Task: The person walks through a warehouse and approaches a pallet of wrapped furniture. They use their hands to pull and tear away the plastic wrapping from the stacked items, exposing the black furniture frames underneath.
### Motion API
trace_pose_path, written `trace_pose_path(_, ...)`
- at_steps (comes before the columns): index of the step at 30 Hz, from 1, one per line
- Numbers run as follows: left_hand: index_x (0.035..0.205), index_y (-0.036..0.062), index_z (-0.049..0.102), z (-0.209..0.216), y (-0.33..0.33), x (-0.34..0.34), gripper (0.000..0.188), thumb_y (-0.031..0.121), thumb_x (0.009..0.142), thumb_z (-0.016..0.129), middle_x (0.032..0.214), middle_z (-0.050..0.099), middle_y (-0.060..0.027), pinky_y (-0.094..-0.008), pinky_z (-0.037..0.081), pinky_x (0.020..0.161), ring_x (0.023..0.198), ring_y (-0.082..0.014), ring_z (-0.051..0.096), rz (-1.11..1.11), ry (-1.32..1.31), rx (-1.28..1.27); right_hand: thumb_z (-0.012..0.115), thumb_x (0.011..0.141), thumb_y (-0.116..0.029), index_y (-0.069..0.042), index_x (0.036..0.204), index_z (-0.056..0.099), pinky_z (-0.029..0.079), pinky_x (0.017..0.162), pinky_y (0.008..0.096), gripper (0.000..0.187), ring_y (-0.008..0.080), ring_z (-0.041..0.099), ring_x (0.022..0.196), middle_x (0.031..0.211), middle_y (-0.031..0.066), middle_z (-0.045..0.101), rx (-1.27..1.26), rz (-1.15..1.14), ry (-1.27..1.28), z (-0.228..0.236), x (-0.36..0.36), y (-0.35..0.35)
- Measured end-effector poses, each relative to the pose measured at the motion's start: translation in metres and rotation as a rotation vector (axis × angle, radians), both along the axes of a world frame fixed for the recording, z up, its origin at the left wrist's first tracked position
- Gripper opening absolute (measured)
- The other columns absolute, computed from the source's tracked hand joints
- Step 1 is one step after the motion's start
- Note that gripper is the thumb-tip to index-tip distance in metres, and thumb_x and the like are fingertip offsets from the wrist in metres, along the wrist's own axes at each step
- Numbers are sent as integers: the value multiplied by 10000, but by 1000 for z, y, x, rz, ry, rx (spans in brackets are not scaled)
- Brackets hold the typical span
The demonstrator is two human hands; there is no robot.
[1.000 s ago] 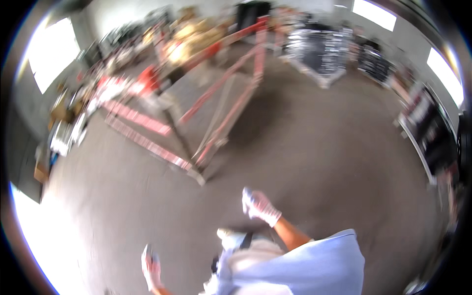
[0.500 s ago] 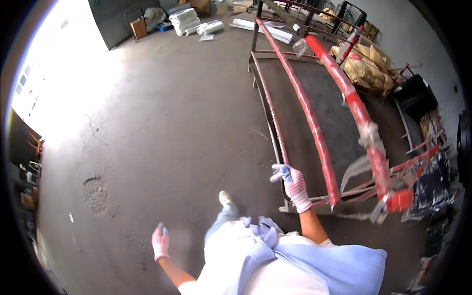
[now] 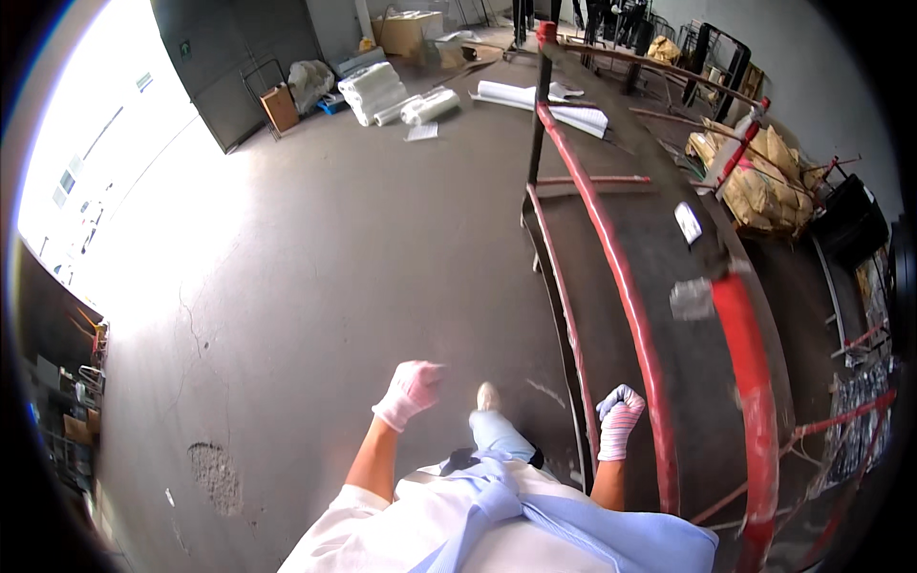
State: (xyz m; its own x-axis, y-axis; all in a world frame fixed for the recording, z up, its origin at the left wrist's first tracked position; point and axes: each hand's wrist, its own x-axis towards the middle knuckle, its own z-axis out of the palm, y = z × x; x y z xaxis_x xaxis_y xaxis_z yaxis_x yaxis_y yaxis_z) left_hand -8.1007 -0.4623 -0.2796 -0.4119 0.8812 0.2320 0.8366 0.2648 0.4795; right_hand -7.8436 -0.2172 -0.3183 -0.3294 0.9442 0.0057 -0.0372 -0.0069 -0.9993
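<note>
My left hand (image 3: 411, 390), in a white glove with pink stripes, hangs over the grey concrete floor (image 3: 315, 258) with its fingers curled and nothing in it. My right hand (image 3: 619, 418), in a striped glove with a blue tip, is loosely closed and empty, just left of the long red metal frame (image 3: 611, 258). It is near the frame's lower rail but I cannot tell whether it touches it. One shoe (image 3: 487, 395) shows between the hands.
The red frame and its thick red beam (image 3: 755, 382) run along my right side. White rolls (image 3: 382, 91), a cardboard box (image 3: 281, 107) and flat white sheets (image 3: 554, 100) lie far ahead. Brown sacks (image 3: 764, 177) sit far right. A bright doorway (image 3: 105, 181) opens on the left.
The view has swung and moved forward along the red frame. My left hand has come up and forward from low at my side. My right hand has dropped lower beside the frame.
</note>
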Motion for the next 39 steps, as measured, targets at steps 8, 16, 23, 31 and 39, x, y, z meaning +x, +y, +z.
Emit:
trace_pose_path(8, 583, 70, 530, 14, 21, -206, 104, -31, 585, 504, 496, 500, -71, -285, 390, 438, 436, -209, 501, 543, -200, 137, 329, 601, 21, -78, 458, 401, 267, 387, 213, 188, 61, 370, 376, 413, -1, 415, 442, 399, -52, 103, -284, 162)
trace_pose_path(16, 508, 53, 431, -60, 86, -416, 102, -24, 536, 491, 481, 410, -153, -308, 319, 406, 419, -299, 438, 830, -131, 151, 367, 603, 46, -68, 509, 471, 312, 391, 239, 181, 119, 443, 380, 452, 32, 495, 364, 693, -66, 54, -529, 269)
trace_pose_path(23, 578, 43, 452, 10, 350, -684, 94, 0, 576, 536, 556, 471, -155, -362, 384, 457, 510, -329, 495, 459, -30, 290, 408, 623, 30, -68, 478, 432, 309, 406, 222, 177, 81, 409, 410, 444, 2, 444, 230, 578, 67, 88, -705, 406)
trace_pose_path(31, 753, 117, 572, 78, 688, -839, 140, 118, 624, 518, 654, 554, -89, -394, 454, 579, 660, -300, 561, -631, -143, 128, 465, 678, 19, -92, 455, 423, 374, 406, 221, 253, 110, 446, 368, 406, 30, 463, -38, 373, 238, 27, -878, 573)
trace_pose_path(39, 698, 122, 580, -5, 721, -1117, 62, 169, 678, 546, 698, 604, -73, -404, 463, 564, 670, -296, 589, -8, -2, -264, 379, 675, 19, -114, 428, 380, 378, 413, 212, 280, 106, 444, 375, 379, 7, 396, 209, 152, 110, 50, -1172, 751)
